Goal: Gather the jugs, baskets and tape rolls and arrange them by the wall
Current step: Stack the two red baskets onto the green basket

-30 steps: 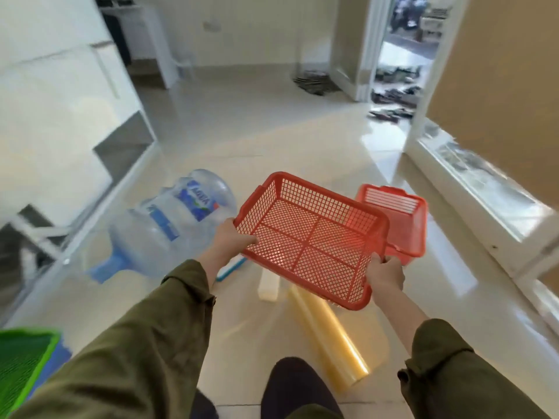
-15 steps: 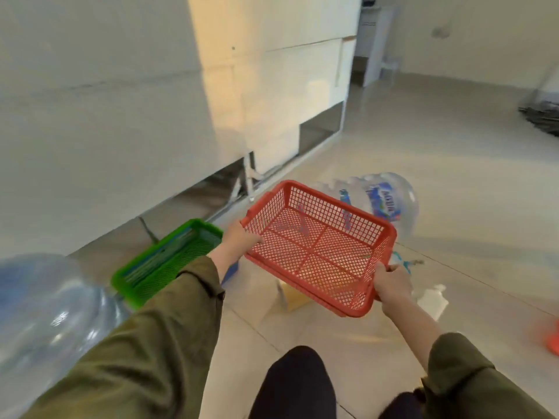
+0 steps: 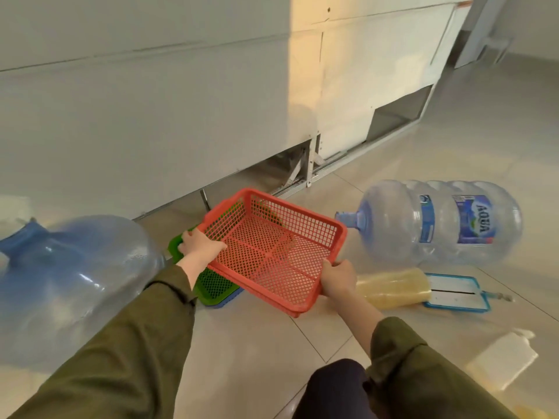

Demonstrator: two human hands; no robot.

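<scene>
I hold a red mesh basket (image 3: 272,252) with both hands, tilted a little above the floor. My left hand (image 3: 201,246) grips its left rim and my right hand (image 3: 338,278) its near right corner. Under it, a green basket (image 3: 211,282) rests inside a blue one (image 3: 225,300) on the floor near the wall (image 3: 151,116). One big clear water jug (image 3: 438,223) lies on its side at the right. Another jug (image 3: 69,285) lies at the left. A yellowish tape roll (image 3: 393,287) lies just right of my right hand.
A blue-rimmed white flat item (image 3: 453,293) lies beside the tape roll. A white roll-like object (image 3: 502,361) lies at the lower right. The wall panel has open gaps with metal brackets (image 3: 305,167) at its foot. My knee (image 3: 335,385) is at the bottom.
My view has swung left toward the wall. The red basket has come down over the green and blue baskets. Both hands keep the same grip.
</scene>
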